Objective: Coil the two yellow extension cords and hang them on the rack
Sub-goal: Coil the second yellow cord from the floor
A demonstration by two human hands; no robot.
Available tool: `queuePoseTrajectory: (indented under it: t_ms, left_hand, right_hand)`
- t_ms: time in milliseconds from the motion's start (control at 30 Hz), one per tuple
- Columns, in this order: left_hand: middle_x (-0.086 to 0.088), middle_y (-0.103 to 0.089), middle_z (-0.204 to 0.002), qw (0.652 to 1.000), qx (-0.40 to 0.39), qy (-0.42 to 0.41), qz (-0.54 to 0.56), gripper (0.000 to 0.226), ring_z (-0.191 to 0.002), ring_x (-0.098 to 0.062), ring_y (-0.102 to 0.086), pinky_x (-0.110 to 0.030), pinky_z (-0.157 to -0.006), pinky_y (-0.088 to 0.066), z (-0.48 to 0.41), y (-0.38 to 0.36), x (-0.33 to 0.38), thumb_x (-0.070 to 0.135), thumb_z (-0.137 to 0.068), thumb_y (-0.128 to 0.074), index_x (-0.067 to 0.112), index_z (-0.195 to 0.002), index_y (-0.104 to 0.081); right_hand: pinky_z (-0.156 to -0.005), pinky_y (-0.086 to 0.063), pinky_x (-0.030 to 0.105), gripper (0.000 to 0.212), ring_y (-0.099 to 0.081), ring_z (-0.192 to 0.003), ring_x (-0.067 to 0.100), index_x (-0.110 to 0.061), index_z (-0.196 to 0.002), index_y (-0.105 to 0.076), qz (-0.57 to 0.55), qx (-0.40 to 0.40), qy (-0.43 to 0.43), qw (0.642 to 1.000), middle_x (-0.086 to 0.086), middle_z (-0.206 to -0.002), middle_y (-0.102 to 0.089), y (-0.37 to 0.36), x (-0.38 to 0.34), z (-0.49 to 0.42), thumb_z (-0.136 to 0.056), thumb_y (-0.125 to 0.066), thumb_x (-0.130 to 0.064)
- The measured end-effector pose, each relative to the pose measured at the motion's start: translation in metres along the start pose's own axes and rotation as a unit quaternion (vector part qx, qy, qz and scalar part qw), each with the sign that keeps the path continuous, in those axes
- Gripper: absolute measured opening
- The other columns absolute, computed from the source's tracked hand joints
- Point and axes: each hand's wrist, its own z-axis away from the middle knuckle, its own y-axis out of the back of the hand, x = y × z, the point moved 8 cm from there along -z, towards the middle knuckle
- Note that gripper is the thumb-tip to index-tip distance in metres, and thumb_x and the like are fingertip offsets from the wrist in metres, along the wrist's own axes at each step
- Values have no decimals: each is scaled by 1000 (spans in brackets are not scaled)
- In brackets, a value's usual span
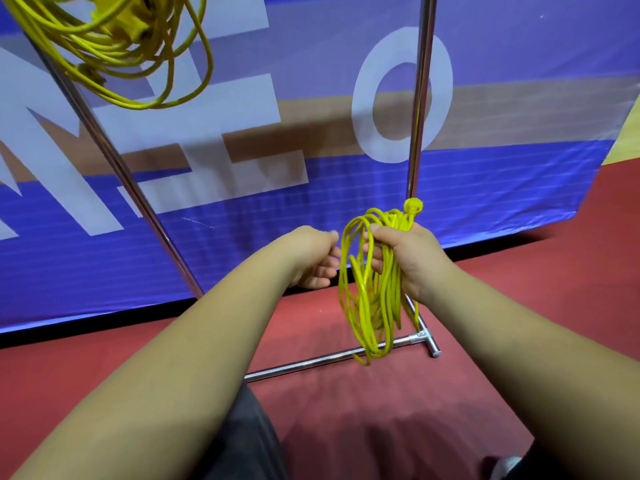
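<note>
– so which step is this?

– the second coil is made, by the look of it. the right hand is clenched around the top of a bundle of thin yellow extension cord, loops dangling below the fist and a round yellow plug poking up above it.

– and the left?

– the left hand sits just beside the loops, fingers loosely curled and holding nothing – whether a fingertip brushes the cord, i can't tell.

– the other cord?

– another yellow cord coil hangs at the upper left – seemingly already on the shiny chrome tube rack, though its hook is out of frame.

– next move?

– probably raise the held bundle high, keeping the loops gathered, and slip them over the rack's top beside the first.
</note>
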Motion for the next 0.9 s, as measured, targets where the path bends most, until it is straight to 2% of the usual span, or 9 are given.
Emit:
queuePoseTrajectory:
  t_ms: [100, 200, 267, 300, 400, 533, 633, 733, 900]
  left_hand:
    - [-8, -76, -94, 983, -153, -22, -94, 23, -79, -21, -70, -36, -75, -58, 14, -28, -6, 21, -101, -57, 7, -112, -72]
    - [-16, -73, -124, 950, -274, -55, -141, 36, -113, -27, -71, -36, -92, -52, 21, -52, -20, 17, -94, -63, 5, -128, -66]
    - [-26, -67, -120, 937, -315, -55, -141, 48, -112, -30, -65, -31, -90, -49, 19, -62, -30, 23, -89, -69, 4, -132, -60]
    - [-23, -63, -115, 933, -322, -62, -151, 48, -110, -29, -62, -31, -91, -49, 18, -64, -32, 26, -90, -72, 7, -132, -60]
    - [-11, -65, -130, 931, -274, -98, -220, 35, -121, -25, -67, -39, -103, -53, 11, -66, -34, 38, -95, -75, 25, -127, -66]
    - [-3, -69, -130, 941, -231, -92, -231, 18, -115, -29, -71, -45, -98, -56, 3, -75, -39, 49, -97, -69, 35, -108, -67]
    - [-11, -76, -114, 951, -202, -122, -200, 10, -102, -32, -76, -44, -92, -59, -4, -74, -29, 30, -100, -71, 21, -101, -66]
    - [-19, -76, -89, 964, -135, -149, -173, 11, -82, -28, -77, -49, -88, -62, -7, -57, -14, 2, -95, -72, 5, -104, -66]
    - [-6, -79, -87, 962, -10, -192, -192, 29, -82, -22, -75, -46, -92, -60, -7, -25, 6, 5, -78, -88, 16, -100, -73]
  right_hand:
    - [-53, -56, 25, 10, -78, -69, 15, -7, -110, -68, -15, 49, 15, 999, 12, -93, -73, 15, -9, -6, -104, -64, -13]
    - [-49, -57, 26, 8, -78, -65, 15, -4, -110, -64, -51, 91, 25, 994, 11, -87, -71, 27, -16, -8, -106, -61, -10]
    - [-52, -60, 31, 7, -79, -66, 17, -5, -103, -64, -68, 110, 26, 991, 9, -81, -73, 35, -17, -11, -106, -62, -10]
    - [-55, -62, 33, 8, -79, -67, 18, -6, -100, -65, -72, 116, 25, 990, 8, -77, -74, 38, -17, -13, -106, -62, -11]
    - [-53, -60, 33, 13, -80, -72, 20, -5, -109, -66, -89, 127, 30, 987, 5, -76, -75, 45, -16, -18, -106, -64, -17]
    - [-55, -56, 34, 30, -79, -76, 24, -4, -116, -67, -105, 137, 33, 984, 13, -93, -71, 51, -14, -24, -101, -73, -29]
    - [-55, -54, 34, 47, -73, -66, 23, 2, -126, -66, -103, 151, 32, 983, 16, -84, -68, 55, -15, -23, -94, -79, -29]
    - [-56, -55, 33, 45, -74, -67, 21, 4, -127, -67, -83, 165, 31, 982, 15, -82, -72, 62, -18, -22, -95, -80, -24]
    - [-55, -57, 31, 29, -77, -68, 20, 0, -119, -69, -61, 169, 24, 983, 18, -86, -76, 66, -19, -19, -98, -76, -20]
